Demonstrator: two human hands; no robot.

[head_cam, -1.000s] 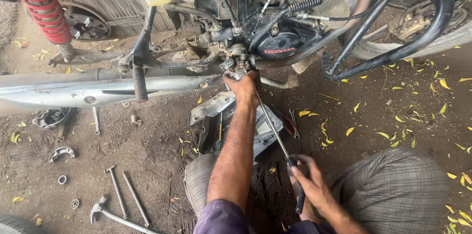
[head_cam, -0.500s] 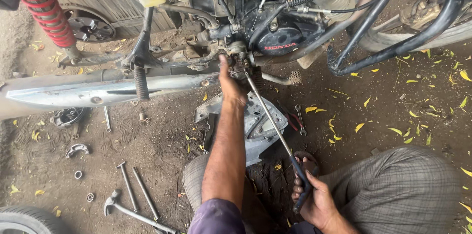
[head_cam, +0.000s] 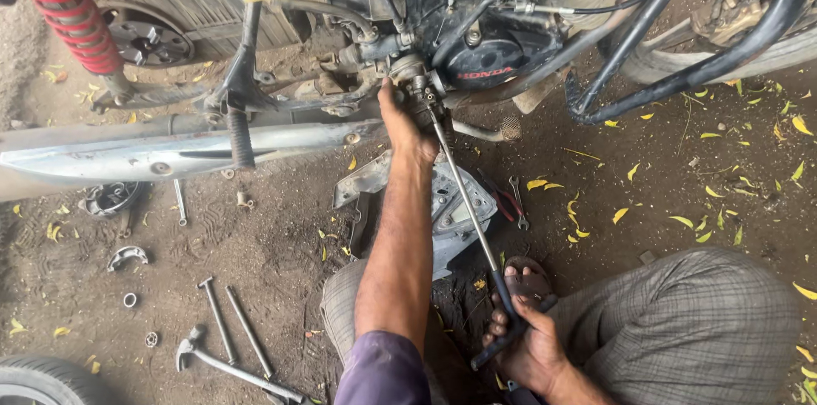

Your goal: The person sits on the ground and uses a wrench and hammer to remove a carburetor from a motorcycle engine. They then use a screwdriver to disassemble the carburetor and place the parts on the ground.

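Observation:
My left hand (head_cam: 400,120) reaches forward with the arm stretched out and grips a fitting low on the motorcycle engine (head_cam: 477,56), where the head of a long metal wrench (head_cam: 464,192) sits. My right hand (head_cam: 526,344) is closed around the wrench's black handle, close to my body and just above my right foot. The wrench runs diagonally from the engine down to that hand. The engine's black side cover lies just right of my left hand.
A chrome exhaust pipe (head_cam: 170,154) lies across the dirt at left. A grey engine cover (head_cam: 451,209) lies under my left arm. Long bolts (head_cam: 234,328), a hammer (head_cam: 230,367), small rings, a spanner (head_cam: 517,201) and yellow leaves litter the ground. A red shock spring (head_cam: 72,9) stands top left.
The view has shifted slightly, and my right hand with the wrench handle has swung a little to the right and down. My left hand stays on the engine fitting.

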